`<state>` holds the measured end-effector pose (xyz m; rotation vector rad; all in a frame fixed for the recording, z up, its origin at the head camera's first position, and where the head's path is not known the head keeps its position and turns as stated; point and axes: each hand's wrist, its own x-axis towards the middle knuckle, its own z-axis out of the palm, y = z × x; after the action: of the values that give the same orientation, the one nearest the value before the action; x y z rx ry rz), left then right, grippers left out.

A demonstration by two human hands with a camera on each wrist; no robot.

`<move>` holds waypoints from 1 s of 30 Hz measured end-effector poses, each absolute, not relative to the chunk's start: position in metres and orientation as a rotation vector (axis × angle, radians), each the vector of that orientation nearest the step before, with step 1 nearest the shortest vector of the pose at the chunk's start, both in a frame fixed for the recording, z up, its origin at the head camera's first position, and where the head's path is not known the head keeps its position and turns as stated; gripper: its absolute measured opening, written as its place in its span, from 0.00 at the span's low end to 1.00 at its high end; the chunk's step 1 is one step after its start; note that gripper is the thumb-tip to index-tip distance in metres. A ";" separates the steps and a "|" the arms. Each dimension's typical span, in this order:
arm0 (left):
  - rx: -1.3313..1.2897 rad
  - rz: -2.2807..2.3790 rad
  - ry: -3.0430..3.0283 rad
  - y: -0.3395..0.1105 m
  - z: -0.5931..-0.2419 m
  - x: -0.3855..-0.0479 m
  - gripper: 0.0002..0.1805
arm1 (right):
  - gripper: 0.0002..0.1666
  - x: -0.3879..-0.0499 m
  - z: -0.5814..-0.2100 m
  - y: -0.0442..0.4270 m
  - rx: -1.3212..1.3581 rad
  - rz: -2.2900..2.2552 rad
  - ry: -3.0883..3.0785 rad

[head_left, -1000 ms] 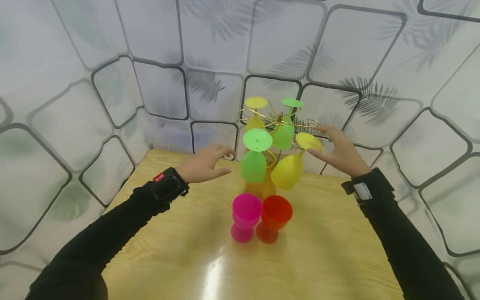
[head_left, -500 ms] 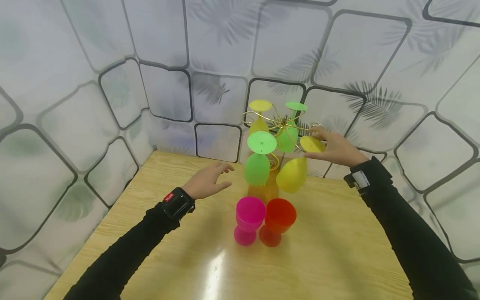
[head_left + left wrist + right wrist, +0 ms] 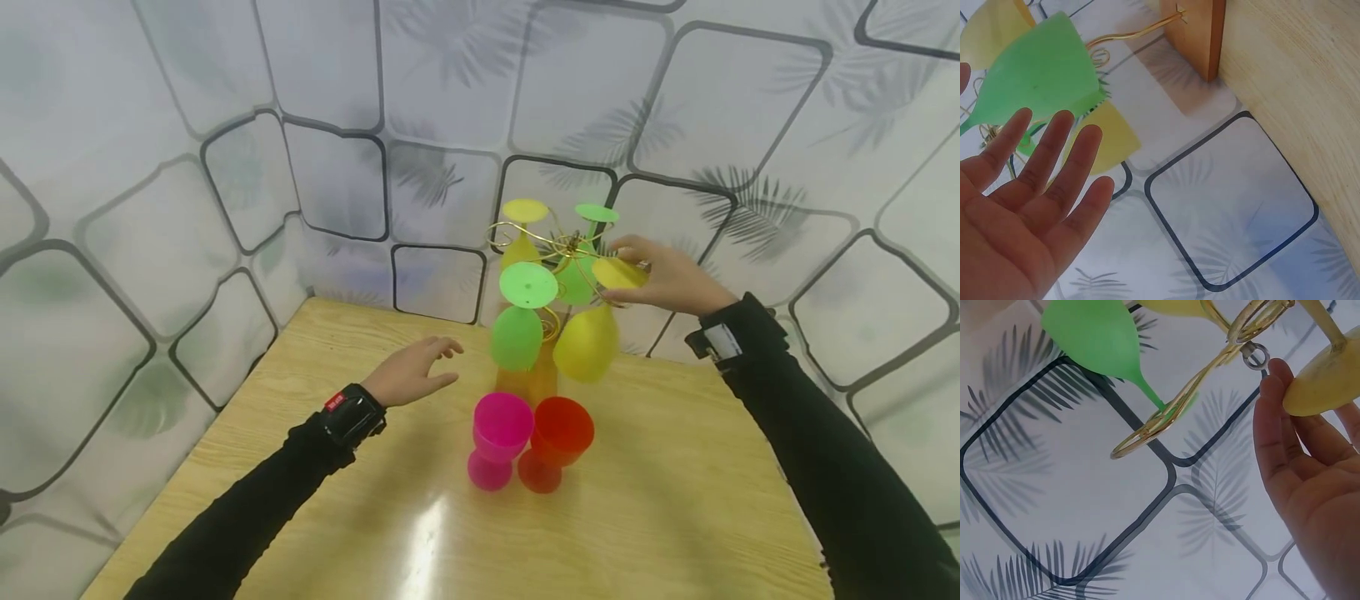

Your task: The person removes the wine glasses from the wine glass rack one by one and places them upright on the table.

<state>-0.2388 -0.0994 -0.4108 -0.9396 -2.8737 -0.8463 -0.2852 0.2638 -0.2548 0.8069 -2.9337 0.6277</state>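
My right hand (image 3: 671, 279) pinches the foot of a yellow goblet (image 3: 588, 343), which hangs bowl down at the front right of a gold wire rack (image 3: 572, 243). In the right wrist view the fingers lie along the rim of the yellow foot (image 3: 1329, 384). A green goblet (image 3: 517, 337) hangs upside down at the rack's front left; another yellow one (image 3: 524, 210) and a green one (image 3: 597, 213) hang behind. My left hand (image 3: 411, 372), fingers spread and holding nothing, hovers left of the front green goblet.
A magenta goblet (image 3: 502, 427) and a red goblet (image 3: 562, 430) stand upright side by side on the wooden table (image 3: 337, 517), in front of the rack. The patterned wall covering (image 3: 442, 192) rises directly behind the rack. A wooden rack part (image 3: 1194, 37) stands near the table edge.
My right hand has closed on the front yellow goblet's foot and shifted it slightly, so the goblet hangs more upright. My left hand has moved lower, away from the rack.
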 end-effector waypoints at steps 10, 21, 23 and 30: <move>-0.904 -0.854 -2.903 -0.102 -0.416 -0.238 0.23 | 0.39 -0.311 -0.249 0.251 0.799 0.543 -2.992; -0.878 -0.850 -2.927 -0.103 -0.420 -0.235 0.22 | 0.43 -0.318 -0.250 0.283 0.655 0.552 -3.046; -0.885 -0.851 -2.924 -0.103 -0.420 -0.235 0.22 | 0.43 -0.314 -0.250 0.292 0.622 0.555 -3.062; -0.899 -0.851 -2.924 -0.101 -0.424 -0.237 0.22 | 0.45 -0.294 -0.249 0.323 0.548 0.500 -3.093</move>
<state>-0.2366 -0.1008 -0.4241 -0.8992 -2.9242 -0.8515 -0.2936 0.3233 -0.2486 0.5479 -3.0933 0.4999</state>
